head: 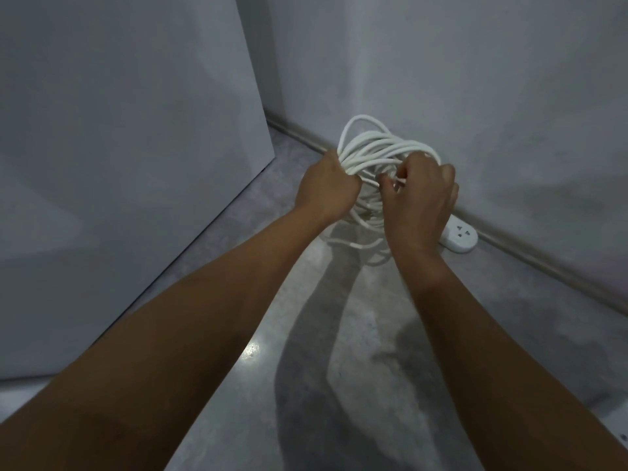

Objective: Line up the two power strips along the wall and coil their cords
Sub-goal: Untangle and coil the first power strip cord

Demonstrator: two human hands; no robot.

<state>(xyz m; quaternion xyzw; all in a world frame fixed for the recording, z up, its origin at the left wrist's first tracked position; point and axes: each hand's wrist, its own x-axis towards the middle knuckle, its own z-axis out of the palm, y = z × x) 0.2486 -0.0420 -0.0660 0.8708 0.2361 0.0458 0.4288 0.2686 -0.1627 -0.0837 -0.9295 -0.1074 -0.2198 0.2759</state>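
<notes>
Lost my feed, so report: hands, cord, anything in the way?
Left hand grips the coiled cord. Right hand pinches a strand. Power strip on floor at the wall, partly behind right hand. No obstruction seen.

the white cord [373,144] is gathered into a loose coil of many loops, raised off the floor [339,334]. your left hand [326,188] grips the bundle on its left side, and your right hand [421,198] pinches strands on its right. the upper loops arch above your hands; the lower ones sag toward the floor. one white power strip [460,237] lies flat on the floor just beside the wall [509,96], and only its end with one socket shows.
</notes>
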